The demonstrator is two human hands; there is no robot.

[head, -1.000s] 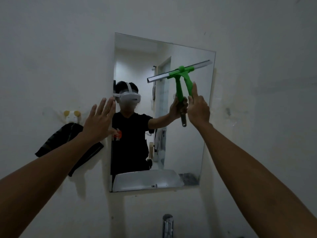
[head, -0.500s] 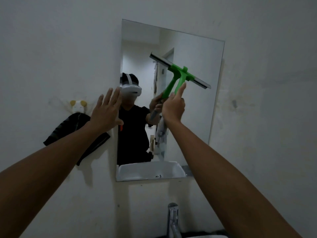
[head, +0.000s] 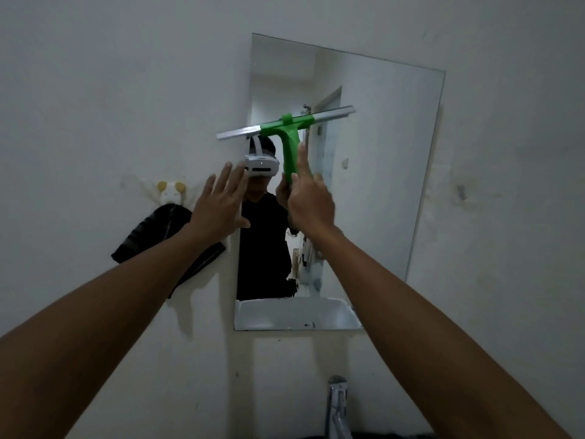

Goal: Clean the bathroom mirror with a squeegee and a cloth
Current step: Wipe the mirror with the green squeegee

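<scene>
A frameless rectangular mirror [head: 380, 172] hangs on the white wall. My right hand [head: 311, 201] grips the handle of a green squeegee [head: 289, 137], index finger stretched up along it. Its silver blade lies nearly level against the upper left part of the glass, and its left end sticks out past the mirror's left edge. My left hand [head: 218, 207] is flat with fingers spread, on the wall at the mirror's left edge. A dark cloth [head: 152, 236] hangs from a wall hook to the left of the mirror.
A yellow and white wall hook [head: 171, 190] holds the dark cloth. A chrome tap [head: 338, 407] rises at the bottom, below the mirror. The mirror reflects a person with a white headset and the rim of a white basin.
The squeegee has moved left across the glass and its blade has turned from tilted to nearly level. My left hand has stayed at the mirror's left edge.
</scene>
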